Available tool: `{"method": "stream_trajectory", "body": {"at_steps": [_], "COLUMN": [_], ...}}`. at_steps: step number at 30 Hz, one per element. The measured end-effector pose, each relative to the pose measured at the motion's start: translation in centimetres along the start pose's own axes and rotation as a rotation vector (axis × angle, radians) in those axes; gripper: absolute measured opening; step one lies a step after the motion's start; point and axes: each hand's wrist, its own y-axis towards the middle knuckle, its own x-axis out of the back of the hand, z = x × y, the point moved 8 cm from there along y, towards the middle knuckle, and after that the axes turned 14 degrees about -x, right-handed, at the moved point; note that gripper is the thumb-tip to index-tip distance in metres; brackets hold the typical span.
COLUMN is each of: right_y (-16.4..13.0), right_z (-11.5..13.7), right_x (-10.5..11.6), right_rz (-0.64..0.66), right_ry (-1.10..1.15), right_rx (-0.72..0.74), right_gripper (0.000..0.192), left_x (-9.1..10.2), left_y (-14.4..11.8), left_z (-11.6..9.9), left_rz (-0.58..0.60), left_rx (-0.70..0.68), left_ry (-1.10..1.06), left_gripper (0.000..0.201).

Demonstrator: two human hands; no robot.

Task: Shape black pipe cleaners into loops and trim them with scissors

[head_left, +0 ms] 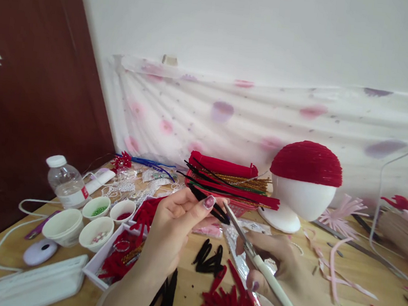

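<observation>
My left hand [178, 219] pinches black pipe cleaners [215, 209] between thumb and fingers, above the middle of the table. My right hand [283, 265] is closed round the pale handles of a pair of scissors [251, 252]. Their metal blades point up and left, with the tips close to my left fingertips; whether they touch the black strands I cannot tell. Below the hands lie folded black pipe cleaner pieces [210, 259] and a heap of red pipe cleaner pieces [225, 305]. More black strips [169, 291] lie beside my left forearm.
A red basket [238, 207] full of pipe cleaners stands at the back, next to a white foam head [298, 195] with a red-covered top. Paper cups [63, 228], a bottle [66, 184], a box [96, 271] and a white power strip [38, 281] crowd the left.
</observation>
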Motion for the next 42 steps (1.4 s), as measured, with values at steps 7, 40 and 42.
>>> {"method": "stream_trajectory", "body": {"at_steps": [7, 40, 42], "right_y": [0.0, 0.0, 0.1], "right_z": [0.5, -0.3, -0.4], "right_x": [-0.1, -1.4, -1.2], "right_rz": [-0.003, 0.134, 0.111], "right_ry": [0.007, 0.186, 0.169], "right_rx": [0.026, -0.037, -0.04], "right_gripper": [0.065, 0.063, 0.061], "left_x": [-0.2, -0.3, -0.2], "left_y": [-0.4, -0.3, -0.4], "left_z": [0.0, 0.7, 0.7], "left_rz": [-0.067, -0.084, -0.098], "left_rx": [-0.021, -0.033, -0.021], "left_ry": [-0.03, -0.09, -0.071], "left_gripper": [0.013, 0.014, 0.015]}}
